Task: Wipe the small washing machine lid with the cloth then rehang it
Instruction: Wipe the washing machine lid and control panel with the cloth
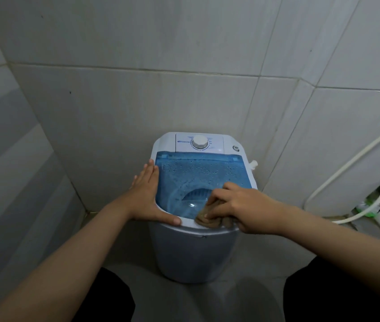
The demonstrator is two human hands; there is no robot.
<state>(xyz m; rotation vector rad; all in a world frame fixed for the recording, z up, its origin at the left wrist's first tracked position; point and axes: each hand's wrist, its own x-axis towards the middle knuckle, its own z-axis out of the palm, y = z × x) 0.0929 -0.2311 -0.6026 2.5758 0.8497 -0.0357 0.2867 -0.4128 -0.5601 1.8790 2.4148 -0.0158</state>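
I see two hands, one cloth, one washer. Right hand (242, 209) is closed on a bunched tan cloth (208, 219), pressing it on the near right edge of the lid (198, 175). Left hand (148, 196) is flat and spread wide, holding nothing, palm on the washer's (193, 254) left rim, thumb along the near rim. One lid: blue, see-through, shut. Through it I make out one perforated drum; contents, cannot tell. Past the lid, one white control panel (214, 142) with one round dial (199, 142). Blue logo left of the dial, too small to read; dial markings likewise. One small round button (236, 148) right of the panel. Two white hoses (356, 156) against the tiled wall (137, 94) on the right, well apart from the washer.
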